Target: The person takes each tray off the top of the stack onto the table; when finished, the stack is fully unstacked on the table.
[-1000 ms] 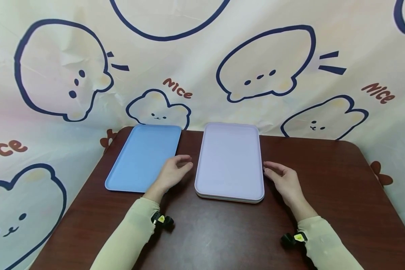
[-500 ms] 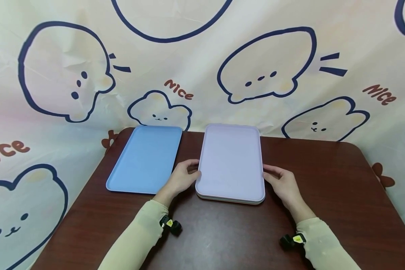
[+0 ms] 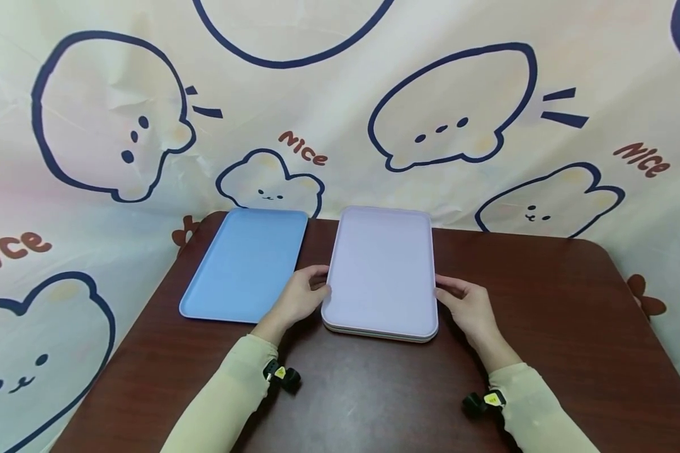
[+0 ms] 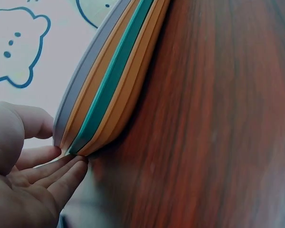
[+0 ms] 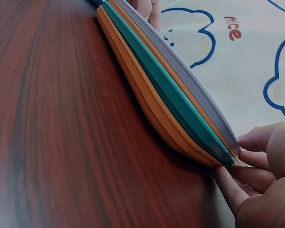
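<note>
Head view: stack of trays [image 3: 381, 277] sits mid-table, lavender tray [image 3: 382, 251] on top; orange and teal edges [image 4: 115, 78] show beneath it in the wrist views. Left hand [image 3: 299, 298] pinches the stack's left long edge, thumb above, fingers [image 4: 57, 168] at the lower rims. Right hand [image 3: 469, 307] pinches the opposite edge the same way, fingers [image 5: 237, 183] tucked under. Blue tray [image 3: 243, 264] lies flat just left of the stack, apart from it. Progress judgement: one tray is laid out separately, both hands have a hold on the lavender one, and it looks not yet lifted clear; the rest of the stack remains. Surface is a dark brown wood-grain table [image 3: 544, 327]; behind the stack hangs a cream cartoon-animal cloth [image 3: 442, 113] printed "Nice".
</note>
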{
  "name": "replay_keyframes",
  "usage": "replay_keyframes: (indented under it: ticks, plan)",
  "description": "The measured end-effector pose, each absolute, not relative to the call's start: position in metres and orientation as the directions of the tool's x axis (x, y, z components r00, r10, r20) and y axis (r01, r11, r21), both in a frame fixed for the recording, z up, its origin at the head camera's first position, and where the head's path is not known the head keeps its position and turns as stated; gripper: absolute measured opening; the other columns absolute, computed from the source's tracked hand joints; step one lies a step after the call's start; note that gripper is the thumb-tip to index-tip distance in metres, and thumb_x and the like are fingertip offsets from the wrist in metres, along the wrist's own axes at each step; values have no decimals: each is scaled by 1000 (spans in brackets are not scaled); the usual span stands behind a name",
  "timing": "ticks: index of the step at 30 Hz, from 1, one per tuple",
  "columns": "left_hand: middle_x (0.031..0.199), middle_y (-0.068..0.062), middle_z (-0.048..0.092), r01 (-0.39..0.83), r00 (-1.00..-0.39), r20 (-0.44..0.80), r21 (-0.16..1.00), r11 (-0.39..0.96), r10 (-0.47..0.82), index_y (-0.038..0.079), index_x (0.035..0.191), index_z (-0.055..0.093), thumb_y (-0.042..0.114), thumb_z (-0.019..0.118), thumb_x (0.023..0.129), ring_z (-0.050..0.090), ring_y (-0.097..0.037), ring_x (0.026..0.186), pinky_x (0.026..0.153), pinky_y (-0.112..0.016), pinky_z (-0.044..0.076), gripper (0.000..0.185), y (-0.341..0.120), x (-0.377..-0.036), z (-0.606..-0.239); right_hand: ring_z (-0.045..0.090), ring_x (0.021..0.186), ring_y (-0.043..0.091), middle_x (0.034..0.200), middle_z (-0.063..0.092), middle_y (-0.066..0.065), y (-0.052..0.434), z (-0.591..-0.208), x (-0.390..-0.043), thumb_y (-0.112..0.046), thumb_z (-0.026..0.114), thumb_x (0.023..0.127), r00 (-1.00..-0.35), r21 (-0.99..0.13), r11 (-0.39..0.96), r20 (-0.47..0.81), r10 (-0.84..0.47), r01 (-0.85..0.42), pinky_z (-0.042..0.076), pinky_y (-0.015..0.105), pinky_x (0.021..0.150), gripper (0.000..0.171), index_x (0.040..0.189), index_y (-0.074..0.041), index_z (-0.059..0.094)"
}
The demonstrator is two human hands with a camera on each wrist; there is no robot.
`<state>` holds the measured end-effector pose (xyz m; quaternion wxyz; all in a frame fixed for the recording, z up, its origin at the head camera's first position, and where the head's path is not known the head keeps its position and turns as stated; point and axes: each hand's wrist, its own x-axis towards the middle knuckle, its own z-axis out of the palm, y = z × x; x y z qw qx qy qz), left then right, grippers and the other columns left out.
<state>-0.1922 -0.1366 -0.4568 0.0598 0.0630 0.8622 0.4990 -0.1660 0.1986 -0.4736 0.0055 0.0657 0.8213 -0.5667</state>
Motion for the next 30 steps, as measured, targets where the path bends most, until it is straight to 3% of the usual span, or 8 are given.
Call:
replay_keyframes:
  ticks: [12, 22, 30]
  plan:
    - [127, -19, 58, 49, -988, -33, 857, 514, 150, -1, 134, 51, 5, 56, 89, 59, -29, 113, 92, -40, 51, 45, -168, -191, -457, 63, 101, 13, 116, 67, 9, 164, -471, -172, -18, 69, 87, -996, -951, 299, -66, 58, 80, 52, 17, 74, 31, 117, -9, 69]
    - [133, -19, 54, 122, -991, 60, 760, 638, 118, 0, 133, 53, 6, 55, 89, 54, -33, 120, 99, -44, 46, 44, -189, -190, -452, 63, 99, 15, 114, 68, 8, 139, -472, -177, -18, 70, 87, -997, -947, 316, -49, 55, 64, 51, 17, 72, 28, 114, -11, 71]
    - [128, -21, 57, 81, -995, 35, 798, 597, 89, -4, 130, 55, 7, 52, 88, 56, -33, 118, 97, -45, 47, 43, -206, -191, -456, 63, 95, 15, 110, 69, 8, 122, -473, -181, -16, 70, 86, -998, -941, 337, -21, 53, 37, 51, 19, 71, 28, 113, -10, 71]
